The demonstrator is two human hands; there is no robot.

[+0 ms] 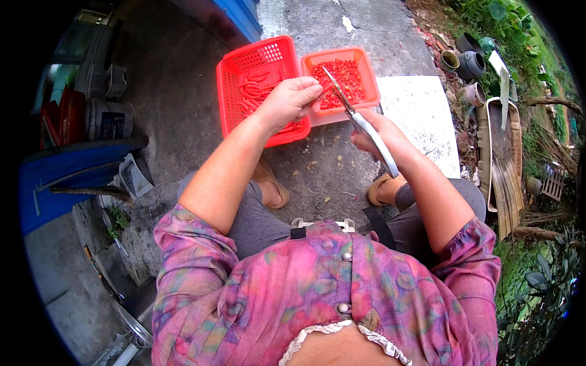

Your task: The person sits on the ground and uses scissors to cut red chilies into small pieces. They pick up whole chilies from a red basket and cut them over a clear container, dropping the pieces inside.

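My right hand (pixel 381 134) is closed round the pale handle of a pair of scissors (pixel 373 135). Their slim blades point up and left, over the orange-red basket (pixel 373 85) of chopped red chilies (pixel 351 76). To the left of the blades, my left hand (pixel 290 102) is closed in a pinch. Some red shows by its fingertips, but against the red behind I cannot make out what it holds. Under and beyond that hand stands a larger red basket (pixel 223 91) with whole red chilies (pixel 253 88) in it.
A white board (pixel 421 116) lies right of the baskets. My sandalled feet are on the concrete (pixel 317 177) either side. Pots (pixel 470 64) and a long tan trough (pixel 485 146) line the planted right edge. At left are a white bucket (pixel 110 119) and a blue panel (pixel 73 177).
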